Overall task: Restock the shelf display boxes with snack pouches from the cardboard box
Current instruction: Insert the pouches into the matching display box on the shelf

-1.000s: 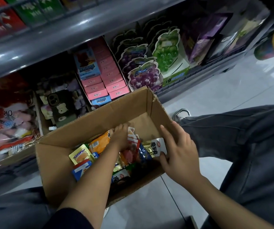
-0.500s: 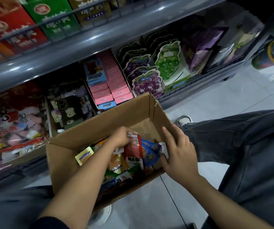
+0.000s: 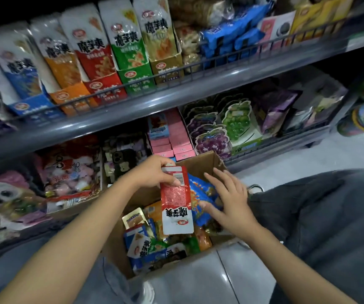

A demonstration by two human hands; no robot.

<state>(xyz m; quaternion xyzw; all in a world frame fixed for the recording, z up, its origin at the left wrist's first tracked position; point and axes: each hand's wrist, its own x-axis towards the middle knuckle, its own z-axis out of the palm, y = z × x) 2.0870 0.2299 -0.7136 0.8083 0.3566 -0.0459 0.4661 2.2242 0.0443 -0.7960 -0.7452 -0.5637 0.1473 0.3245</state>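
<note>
You're crouched on a pale tiled floor (image 3: 286, 163) before grey shop shelves, with the cardboard box (image 3: 198, 163) between your knees. Nearest you, loose pouches (image 3: 154, 242) of several colours fill the box. Above them your left hand (image 3: 152, 172) pinches the top end of a red pouch (image 3: 176, 200), thumb across the barcode side. It hangs over the box with its long axis near upright, white printed end down and back panel facing you. Your right hand (image 3: 231, 200) has its fingers spread and relaxed, resting on a blue pouch (image 3: 200, 200) just beside the red one, gripping nothing. Farther up, on the upper shelf, the red display box (image 3: 104, 88) stands between the orange and green ones. Turn the pouch so its front faces out and white end points up, then slide it in lengthwise behind those already standing there
</note>
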